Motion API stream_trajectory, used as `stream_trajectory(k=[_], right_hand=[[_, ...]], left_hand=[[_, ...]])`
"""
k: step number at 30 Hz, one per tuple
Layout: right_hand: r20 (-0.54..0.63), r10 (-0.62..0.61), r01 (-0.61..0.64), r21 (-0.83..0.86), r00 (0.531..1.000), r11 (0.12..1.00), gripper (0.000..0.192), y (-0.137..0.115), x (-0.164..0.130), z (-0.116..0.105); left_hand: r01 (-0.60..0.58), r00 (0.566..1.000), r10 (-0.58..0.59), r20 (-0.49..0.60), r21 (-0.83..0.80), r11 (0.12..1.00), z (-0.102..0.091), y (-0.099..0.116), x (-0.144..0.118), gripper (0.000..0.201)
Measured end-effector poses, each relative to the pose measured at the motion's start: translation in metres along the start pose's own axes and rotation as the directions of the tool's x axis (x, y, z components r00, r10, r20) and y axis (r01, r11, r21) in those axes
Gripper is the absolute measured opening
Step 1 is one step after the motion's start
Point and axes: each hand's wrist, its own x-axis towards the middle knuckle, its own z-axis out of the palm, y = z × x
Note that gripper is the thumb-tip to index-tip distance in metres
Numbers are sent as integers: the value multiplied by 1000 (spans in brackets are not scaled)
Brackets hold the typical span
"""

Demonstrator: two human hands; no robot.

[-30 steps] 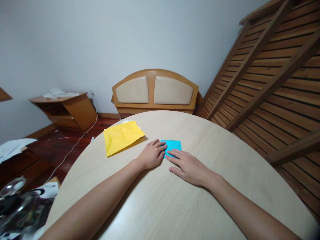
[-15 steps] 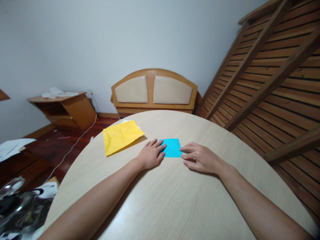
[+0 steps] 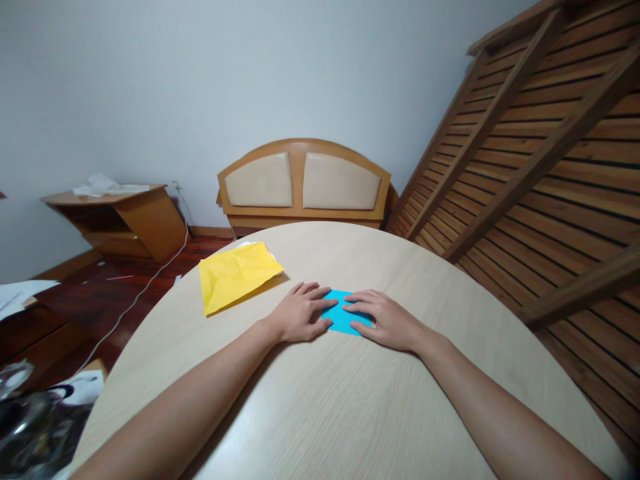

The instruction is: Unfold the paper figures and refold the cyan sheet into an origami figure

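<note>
A small blue sheet of paper [image 3: 341, 320] lies flat on the round wooden table [image 3: 320, 413], tilted slightly. My left hand [image 3: 304, 313] rests with spread fingers over its left edge. From the other side, my right hand [image 3: 383, 320] lies across its right part, fingers apart and fingertips touching the paper. Both hands partly cover the sheet. To the left of my left hand is a creased yellow sheet of paper [image 3: 237, 279], with white paper showing under its far edge.
Behind the table stands a headboard [image 3: 299, 180] with two cream panels. Wooden slats [image 3: 540, 153] lean along the right. A low cabinet [image 3: 155, 223] with papers on top is at the left, and a white cable [image 3: 145, 287] runs over the floor. Clutter [image 3: 35, 413] sits at lower left.
The blue paper has turned slightly and come a little nearer to me. My right hand has moved left, further over the sheet. The view has shifted slightly.
</note>
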Motion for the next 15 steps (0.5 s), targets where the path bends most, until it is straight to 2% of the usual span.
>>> stream_trajectory(k=[2,5,7,9,12,15], right_hand=[[9,13,-13,-5,1000,1000,34,1,0,-1],[-2,22,-22,-16,1000,1000,31,2,1,-4],[-17,27,-27,-30,999,999,28,2,1,-5],[-34,34,-36,-47,999,998,26,2,2,-3],[-68,58,-63,-74,996,995,24,-1,3,-1],[-73,108,-117,-133,991,984,23,-7,10,-1]], left_hand=[[80,997,-79,-23,27,996,2,0,0,51],[164,981,-155,-114,73,984,4,1,2,40],[157,971,-141,-191,74,985,5,6,4,37],[97,969,-87,-233,31,995,5,13,5,36],[26,982,-30,-185,-20,999,7,23,7,32],[39,992,-39,-120,-1,999,9,28,9,29]])
